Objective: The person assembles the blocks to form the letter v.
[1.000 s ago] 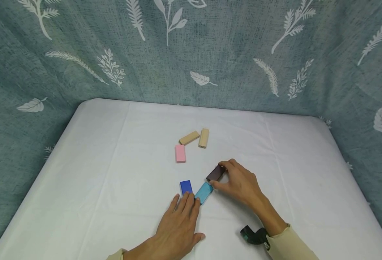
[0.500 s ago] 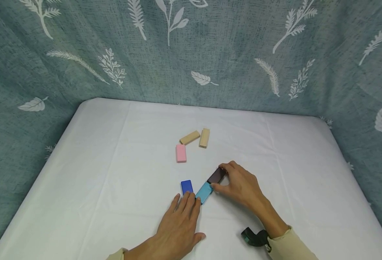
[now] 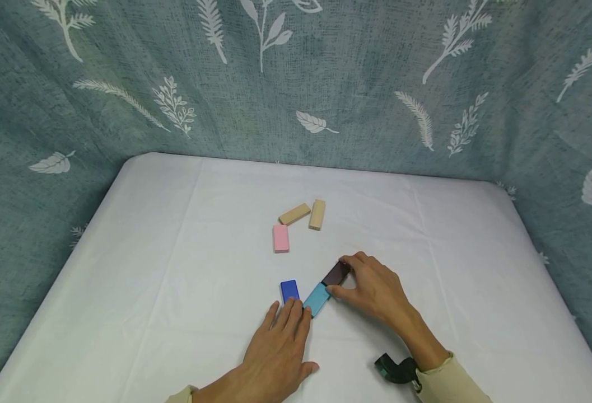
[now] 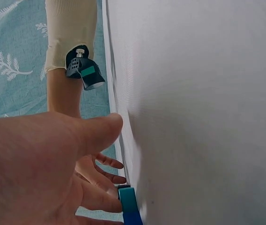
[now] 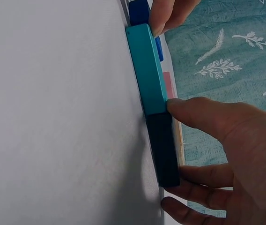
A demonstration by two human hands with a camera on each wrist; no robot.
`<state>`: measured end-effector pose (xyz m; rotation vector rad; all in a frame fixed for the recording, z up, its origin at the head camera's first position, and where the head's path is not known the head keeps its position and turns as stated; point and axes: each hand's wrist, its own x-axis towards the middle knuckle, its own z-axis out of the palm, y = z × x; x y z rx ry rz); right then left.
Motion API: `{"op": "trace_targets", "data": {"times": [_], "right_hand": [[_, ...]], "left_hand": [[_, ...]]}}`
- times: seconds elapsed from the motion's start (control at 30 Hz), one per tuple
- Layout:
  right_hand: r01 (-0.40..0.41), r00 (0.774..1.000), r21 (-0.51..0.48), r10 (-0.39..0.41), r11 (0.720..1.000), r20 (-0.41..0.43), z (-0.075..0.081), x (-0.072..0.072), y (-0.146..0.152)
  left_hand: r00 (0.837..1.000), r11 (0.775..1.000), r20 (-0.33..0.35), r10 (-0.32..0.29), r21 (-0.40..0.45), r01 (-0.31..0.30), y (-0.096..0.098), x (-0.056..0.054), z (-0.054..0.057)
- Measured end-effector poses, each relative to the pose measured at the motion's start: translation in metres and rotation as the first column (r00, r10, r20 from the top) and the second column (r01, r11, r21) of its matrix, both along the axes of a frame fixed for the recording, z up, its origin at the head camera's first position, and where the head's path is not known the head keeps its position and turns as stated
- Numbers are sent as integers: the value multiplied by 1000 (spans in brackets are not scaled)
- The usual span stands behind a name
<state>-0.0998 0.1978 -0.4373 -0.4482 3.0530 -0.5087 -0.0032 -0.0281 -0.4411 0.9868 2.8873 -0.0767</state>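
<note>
A dark brown block lies end to end with a light blue block, the pair forming a slanting line. My right hand pinches the dark block lengthwise, fingertips at its far end and thumb where the two blocks meet. Straight-fingered, my left hand rests palm down, its index fingertip at the light blue block's near end. Its other fingertips cover the near part of a blue block. In the right wrist view, a dark blue block shows beyond the light blue block's end.
Farther back lie a pink block and two wooden blocks, one slanted and one nearly upright in view. A white cloth covers the table; a patterned green-blue curtain hangs behind. A black wrist camera juts from the right sleeve.
My right hand has drawn the dark block slightly nearer, up against the light blue block's end. My left hand and the other blocks stay in place.
</note>
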Motion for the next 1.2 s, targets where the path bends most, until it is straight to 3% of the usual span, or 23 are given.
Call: {"op": "trace_targets", "data": {"times": [1.2], "right_hand": [[17, 999, 11, -16, 1000, -35, -6, 1, -2]], "left_hand": [[999, 1000, -39, -19, 6, 19, -2, 0, -1]]}}
